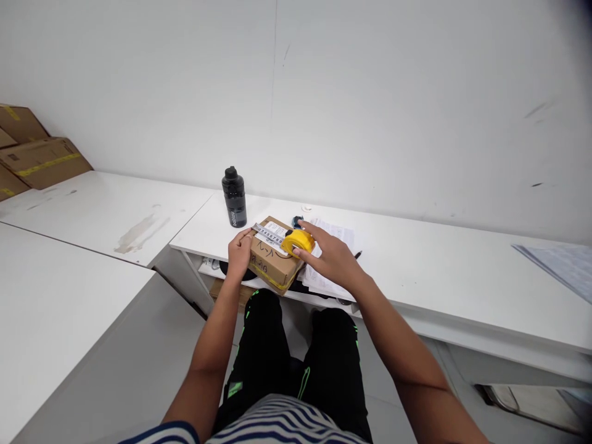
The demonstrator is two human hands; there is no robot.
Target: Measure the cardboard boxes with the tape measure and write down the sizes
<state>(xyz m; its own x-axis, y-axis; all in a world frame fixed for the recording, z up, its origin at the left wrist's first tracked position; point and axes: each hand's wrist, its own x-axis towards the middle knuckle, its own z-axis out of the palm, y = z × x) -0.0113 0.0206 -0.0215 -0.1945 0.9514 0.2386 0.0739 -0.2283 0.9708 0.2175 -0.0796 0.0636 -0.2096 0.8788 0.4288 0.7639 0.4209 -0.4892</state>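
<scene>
A small brown cardboard box with black handwriting, a white label and yellow strapping sits tilted at the front edge of the white desk. My right hand grips a yellow tape measure over the box's right side. Its numbered blade is pulled out across the top of the box, over the label. At the box's left edge, my left hand is closed on the box, with fingertips by the blade's end; whether they pinch the blade too is hard to see.
A black bottle stands behind the box on the desk. Printed papers, a pen and a small dark blue object lie nearby. More papers are far right; cartons are stacked far left. An open shelf runs under the desktop.
</scene>
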